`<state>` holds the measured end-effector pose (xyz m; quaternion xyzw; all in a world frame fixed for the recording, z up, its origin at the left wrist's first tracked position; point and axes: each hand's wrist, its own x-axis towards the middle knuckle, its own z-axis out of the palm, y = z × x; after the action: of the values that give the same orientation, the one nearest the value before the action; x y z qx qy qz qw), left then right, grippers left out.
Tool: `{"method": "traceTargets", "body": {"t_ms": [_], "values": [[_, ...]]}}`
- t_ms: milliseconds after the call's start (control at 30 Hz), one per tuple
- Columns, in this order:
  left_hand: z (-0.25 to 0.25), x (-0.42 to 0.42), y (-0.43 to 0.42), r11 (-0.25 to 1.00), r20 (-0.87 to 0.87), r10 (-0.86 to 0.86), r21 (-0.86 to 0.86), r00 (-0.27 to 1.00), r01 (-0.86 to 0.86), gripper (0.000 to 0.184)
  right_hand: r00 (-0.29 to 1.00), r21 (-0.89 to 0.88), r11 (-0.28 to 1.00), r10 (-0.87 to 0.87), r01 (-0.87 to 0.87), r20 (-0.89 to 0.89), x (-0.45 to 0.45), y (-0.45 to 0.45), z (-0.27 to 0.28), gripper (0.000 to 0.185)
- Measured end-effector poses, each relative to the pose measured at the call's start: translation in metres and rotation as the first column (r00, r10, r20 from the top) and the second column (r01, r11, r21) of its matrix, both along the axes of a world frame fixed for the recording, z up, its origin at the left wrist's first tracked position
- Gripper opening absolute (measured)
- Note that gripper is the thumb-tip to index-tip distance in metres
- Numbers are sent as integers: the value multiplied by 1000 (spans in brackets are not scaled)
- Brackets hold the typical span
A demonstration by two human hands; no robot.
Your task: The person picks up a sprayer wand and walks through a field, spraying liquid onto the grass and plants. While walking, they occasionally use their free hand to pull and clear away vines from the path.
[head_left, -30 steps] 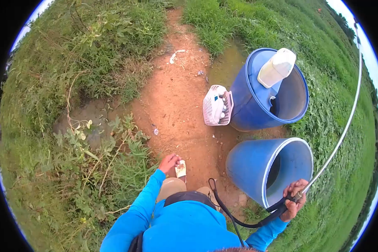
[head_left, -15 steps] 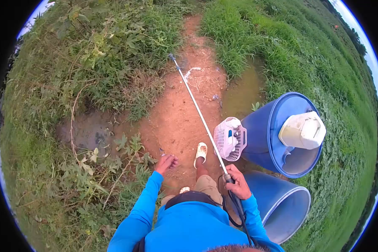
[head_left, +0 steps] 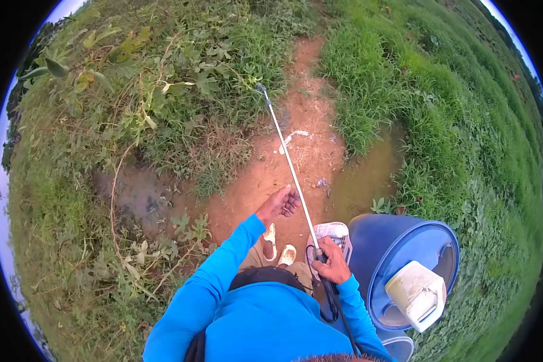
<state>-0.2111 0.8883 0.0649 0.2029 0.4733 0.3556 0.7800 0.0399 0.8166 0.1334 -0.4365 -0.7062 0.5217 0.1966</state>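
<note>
Wand (head_left: 291, 161) in the right hand (head_left: 333, 260), which is closed round its dark handle; the long, straight, pale shaft runs forward over the dirt path (head_left: 320, 130), slanting a little to the left, its tip (head_left: 260, 87) by the weeds. The left hand (head_left: 281, 204) is half open, fingers loosely curled, just beside the shaft; whether it touches, I cannot tell. Near the right hand is a pale basket (head_left: 347, 246), its contents hard to make out. Beside it, a blue drum (head_left: 377, 241) bears a white jug (head_left: 411, 289) on its partly cut-away top.
</note>
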Motion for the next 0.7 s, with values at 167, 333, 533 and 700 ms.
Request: {"method": "traceTargets", "body": {"t_ms": [167,333,533,700], "values": [[-5,-3,117,987,250,158,-63,955,-146,44,987,138,989,35,-57,157,-27,115,-5,33],[-15,-13,253,938,479,346,-202,807,-282,36,883,279,943,29,-179,468,-56,247,-14,35],[62,-48,397,924,671,378,-225,637,-311,39,937,141,989,-1,-52,349,-83,384,48,47],[94,-78,501,959,838,110,51,535,-277,44,996,-465,885,-68,32,-62,-73,491,35,50]]}}
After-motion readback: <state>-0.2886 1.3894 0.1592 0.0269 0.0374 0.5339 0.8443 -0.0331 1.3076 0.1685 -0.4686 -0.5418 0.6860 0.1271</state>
